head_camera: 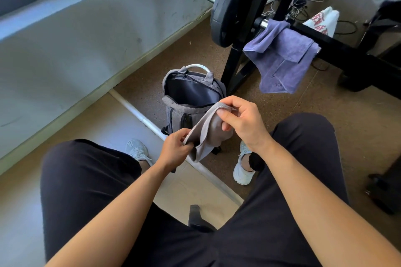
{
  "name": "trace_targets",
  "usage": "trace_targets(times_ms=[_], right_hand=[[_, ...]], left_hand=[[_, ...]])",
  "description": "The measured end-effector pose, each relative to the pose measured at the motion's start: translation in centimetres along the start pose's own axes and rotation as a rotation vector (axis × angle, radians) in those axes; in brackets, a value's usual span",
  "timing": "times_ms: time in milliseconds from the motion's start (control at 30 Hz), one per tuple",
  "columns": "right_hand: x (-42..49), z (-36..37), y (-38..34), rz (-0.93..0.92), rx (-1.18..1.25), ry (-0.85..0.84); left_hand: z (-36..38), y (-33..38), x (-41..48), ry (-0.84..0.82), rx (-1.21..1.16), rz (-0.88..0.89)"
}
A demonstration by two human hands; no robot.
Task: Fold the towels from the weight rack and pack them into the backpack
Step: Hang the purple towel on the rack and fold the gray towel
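Note:
A small grey towel [207, 131] hangs between my hands above my knees. My right hand [243, 121] pinches its upper edge, and my left hand [175, 147] grips its lower corner. Just beyond them, a grey backpack [191, 95] stands on the floor with its main zip open and its dark lining showing. A purple towel [284, 58] is draped over a bar of the black weight rack [240, 58] at the upper right.
A black weight plate [227, 8] sits on the rack's chrome peg. The grey wall runs along the left. A white pipe [138, 112] crosses the floor. A white printed bag [323, 20] and cables lie behind the rack. My white shoes flank the backpack.

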State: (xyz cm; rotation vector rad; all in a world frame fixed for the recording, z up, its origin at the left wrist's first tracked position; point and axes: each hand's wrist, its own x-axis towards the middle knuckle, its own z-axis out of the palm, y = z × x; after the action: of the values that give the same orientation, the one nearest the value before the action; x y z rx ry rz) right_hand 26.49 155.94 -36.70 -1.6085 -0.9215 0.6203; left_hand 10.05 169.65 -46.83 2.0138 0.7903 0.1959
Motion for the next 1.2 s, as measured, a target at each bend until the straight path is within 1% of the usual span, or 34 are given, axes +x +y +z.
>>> trace_targets(times_ms=[100, 200, 267, 333, 400, 467, 567, 633, 733, 833, 900, 933, 1033, 1133, 1200], right_hand=[[0.0, -0.4, -0.2, -0.001, 0.066, 0.004], [-0.2, -0.8, -0.4, 0.017, 0.128, -0.023], [-0.3, -1.2, -0.6, 0.034, 0.185, -0.069], [-0.4, -1.6, -0.5, 0.035, 0.201, -0.119], [-0.4, -1.8, -0.3, 0.041, 0.176, -0.118], [-0.1, -2.1, 0.1, 0.06, 0.156, -0.051], [0.4, -2.8, 1.1, 0.095, 0.127, 0.119], [0.7, -3.4, 1.9, 0.12, 0.09, 0.187], [1.2, -3.3, 3.0, 0.171, 0.046, 0.25], [1.7, -3.0, 3.6, 0.222, 0.027, 0.324], [1.9, -3.1, 3.9, 0.253, 0.009, 0.355], [1.9, -3.3, 4.0, 0.269, 0.001, 0.374], [1.7, -3.8, 4.3, 0.287, -0.044, 0.425], [1.7, -3.8, 4.2, 0.263, -0.099, 0.39], [1.7, -3.6, 4.0, 0.224, -0.107, 0.342]], left_hand=[[0.3, -0.4, 0.1, -0.028, -0.045, -0.05], [0.6, -0.7, 0.4, -0.019, -0.197, -0.138], [0.8, -0.8, 0.6, -0.001, -0.266, -0.183], [1.0, -0.9, 0.7, 0.008, -0.27, -0.236], [1.1, -1.4, 0.8, -0.003, -0.252, -0.305], [0.9, -2.0, 0.8, -0.06, -0.201, -0.321], [0.6, -2.5, 0.7, -0.178, -0.041, -0.261], [0.6, -2.6, 0.6, -0.22, 0.061, -0.236], [0.6, -2.5, 0.4, -0.226, 0.299, -0.131], [0.7, -2.5, 0.3, -0.189, 0.375, -0.082], [0.7, -2.8, 0.4, -0.166, 0.317, -0.127], [0.5, -3.0, 0.6, -0.156, 0.226, -0.185], [-0.1, -3.1, 0.9, -0.127, -0.143, -0.393], [-0.4, -2.8, 1.0, -0.118, -0.215, -0.468], [-0.2, -2.8, 0.8, -0.136, -0.233, -0.488]])
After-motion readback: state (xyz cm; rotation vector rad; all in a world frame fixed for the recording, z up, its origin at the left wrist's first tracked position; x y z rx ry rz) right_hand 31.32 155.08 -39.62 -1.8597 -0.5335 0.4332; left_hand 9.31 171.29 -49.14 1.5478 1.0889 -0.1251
